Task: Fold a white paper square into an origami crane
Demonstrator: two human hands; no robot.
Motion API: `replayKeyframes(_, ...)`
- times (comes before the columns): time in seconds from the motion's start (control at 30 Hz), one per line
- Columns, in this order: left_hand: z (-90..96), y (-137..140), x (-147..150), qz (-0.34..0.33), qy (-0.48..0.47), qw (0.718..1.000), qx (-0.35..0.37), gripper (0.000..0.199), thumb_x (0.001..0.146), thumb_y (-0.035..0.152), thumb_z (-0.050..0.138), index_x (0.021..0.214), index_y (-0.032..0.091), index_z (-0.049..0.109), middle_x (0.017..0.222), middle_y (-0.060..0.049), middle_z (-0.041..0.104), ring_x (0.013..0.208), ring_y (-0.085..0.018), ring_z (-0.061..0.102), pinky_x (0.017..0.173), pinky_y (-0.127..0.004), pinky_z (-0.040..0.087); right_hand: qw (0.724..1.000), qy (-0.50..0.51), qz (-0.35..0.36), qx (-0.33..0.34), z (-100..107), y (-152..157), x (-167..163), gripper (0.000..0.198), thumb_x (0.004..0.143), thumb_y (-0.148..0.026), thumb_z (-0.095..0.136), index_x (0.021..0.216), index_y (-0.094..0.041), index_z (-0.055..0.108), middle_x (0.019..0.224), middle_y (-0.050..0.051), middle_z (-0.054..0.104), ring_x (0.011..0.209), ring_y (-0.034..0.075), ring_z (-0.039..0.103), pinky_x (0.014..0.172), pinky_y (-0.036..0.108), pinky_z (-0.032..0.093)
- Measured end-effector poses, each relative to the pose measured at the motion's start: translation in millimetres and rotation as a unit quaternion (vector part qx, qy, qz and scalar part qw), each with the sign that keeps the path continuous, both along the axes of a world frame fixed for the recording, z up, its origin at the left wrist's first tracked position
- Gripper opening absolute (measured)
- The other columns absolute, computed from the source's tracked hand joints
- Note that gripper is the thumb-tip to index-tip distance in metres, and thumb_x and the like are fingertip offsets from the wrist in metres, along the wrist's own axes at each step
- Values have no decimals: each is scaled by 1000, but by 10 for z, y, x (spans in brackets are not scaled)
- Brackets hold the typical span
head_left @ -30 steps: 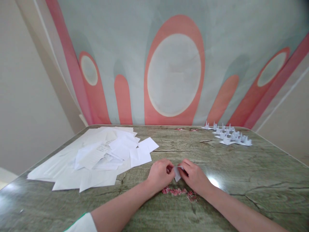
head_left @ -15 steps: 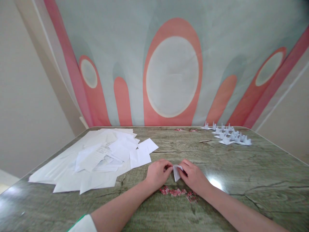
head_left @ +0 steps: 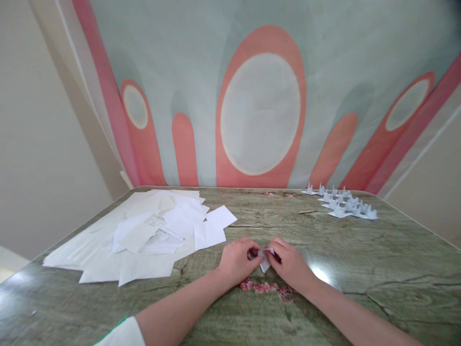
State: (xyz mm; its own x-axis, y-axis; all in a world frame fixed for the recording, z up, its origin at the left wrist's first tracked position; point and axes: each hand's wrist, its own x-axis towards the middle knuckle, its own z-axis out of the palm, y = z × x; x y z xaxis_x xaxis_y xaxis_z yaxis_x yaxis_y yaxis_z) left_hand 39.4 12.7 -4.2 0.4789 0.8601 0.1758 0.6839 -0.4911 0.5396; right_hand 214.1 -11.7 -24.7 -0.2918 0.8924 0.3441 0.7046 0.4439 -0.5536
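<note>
Change over the last half second: left hand [head_left: 239, 259] closes in. Its thumb now overlaps the left edge of the folded paper [head_left: 265, 266], where half a second ago the tips sat just at that edge and more of the white face showed. Right hand [head_left: 289, 262] barely moves.

State now: right hand pinches the paper's 3 o'clock side between thumb and curled fingers; left hand pinches the 9 o'clock side. Piece hangs between the fingertips, point toward 6 o'clock, above or on the counter [head_left: 382, 269]; can't tell whether the tip touches. Pink blossom print [head_left: 264, 287] just below it at 6.

Meaning, my read: back to a two-sided grip, so a small crease or shaping step is mid-way, not done. Exact fold hidden by fingers.

Unchanged: square white sheets [head_left: 210, 234] at 10 o'clock from the piece, beside the big paper pile [head_left: 144, 235] at 9 to 10. Origami cranes [head_left: 337, 210], by the look of them, stand grouped at 2 o'clock, well apart from both hands.
</note>
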Motion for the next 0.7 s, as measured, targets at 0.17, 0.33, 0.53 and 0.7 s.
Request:
replayKeyframes(0.17, -17, 6, 9, -4, 7, 1000, -2, 11, 74, 30, 58, 79, 22, 65, 73, 3, 61, 64, -11, 54, 58, -19, 37, 1000, 9, -7, 0, -3, -8, -1, 13, 86, -15, 46, 78, -18, 56, 77, 1, 50, 71, 15, 51, 65, 26, 39)
replayKeyframes(0.33, -7, 5, -13, -25, 4, 1000, 9, 12, 74, 30, 59, 80, 23, 66, 72, 3, 61, 64, -11, 54, 59, -19, 37, 1000, 10, -7, 1, -1, -7, -5, 15, 87, -17, 44, 77, -18, 55, 76, 1, 49, 69, 15, 51, 64, 27, 39)
replayKeyframes(0.53, -4, -7, -37, -54, -10, 998, 25, 24, 83, 23, 46, 88, 28, 69, 70, 2, 61, 68, -12, 56, 62, -20, 39, 1000, -4, -10, 3, 4, -15, 2, 18, 89, -19, 41, 75, -18, 53, 74, 2, 49, 69, 16, 50, 64, 27, 40)
replayKeyframes(0.7, -31, 20, -40, -44, -13, 999, 13, 21, 83, 26, 49, 91, 29, 69, 74, 2, 64, 70, -13, 57, 63, -20, 40, 1000, -3, -9, 10, -22, -11, 11, 18, 89, -19, 41, 75, -18, 53, 74, 2, 49, 69, 16, 51, 64, 27, 40)
